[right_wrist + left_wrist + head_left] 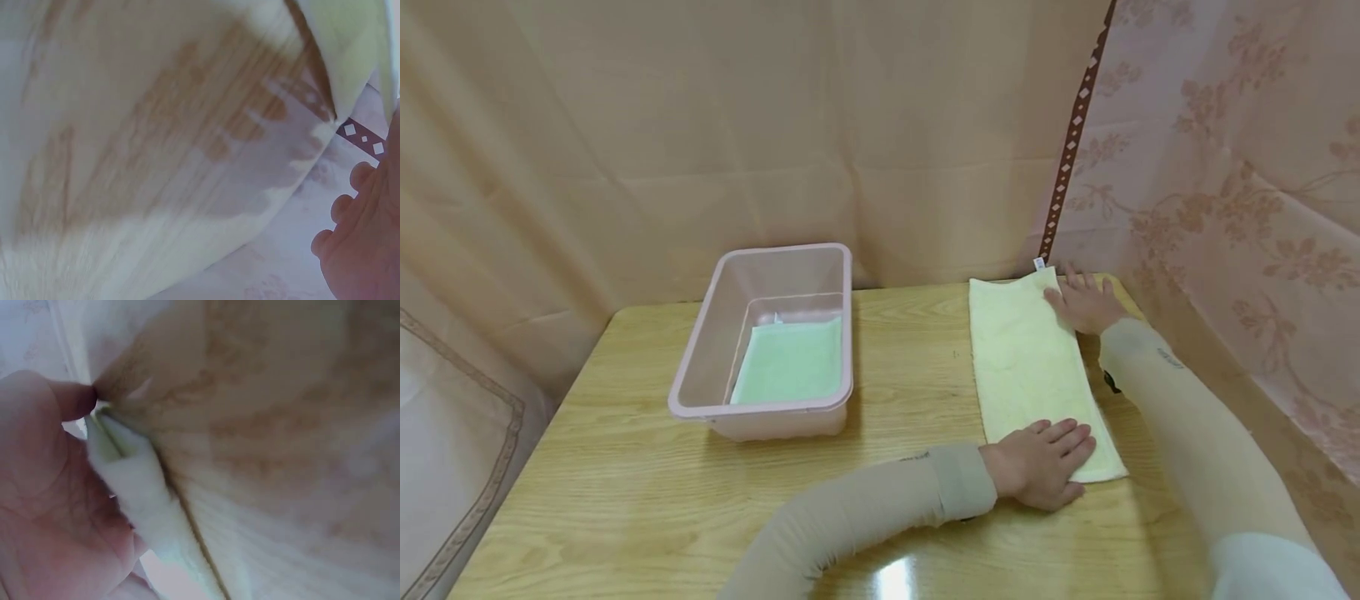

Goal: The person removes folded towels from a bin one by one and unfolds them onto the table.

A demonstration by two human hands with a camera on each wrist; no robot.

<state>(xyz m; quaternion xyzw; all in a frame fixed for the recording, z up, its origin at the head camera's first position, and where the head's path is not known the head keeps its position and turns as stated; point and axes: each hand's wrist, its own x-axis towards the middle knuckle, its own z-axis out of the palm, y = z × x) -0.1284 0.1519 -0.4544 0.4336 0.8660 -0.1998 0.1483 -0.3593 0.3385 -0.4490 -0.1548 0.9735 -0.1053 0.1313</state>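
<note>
A pale yellow towel (1030,358), folded into a long strip, lies on the right part of the table. My left hand (1043,463) rests on its near end, fingers straight and spread over the cloth. The left wrist view shows the thumb by the layered edge of the towel (150,487). At the far right corner of the cloth is my right hand (1084,302), its fingers extended and touching the long edge. In the right wrist view the right hand (362,244) shows partly, beside a corner of the towel (344,50).
A pink plastic basin (760,410) stands left of the towel, with a folded green towel (793,360) inside. All this is on a wooden table (625,492). A beige curtain (700,125) hangs behind, and a flowered pink curtain (1247,183) borders the right side.
</note>
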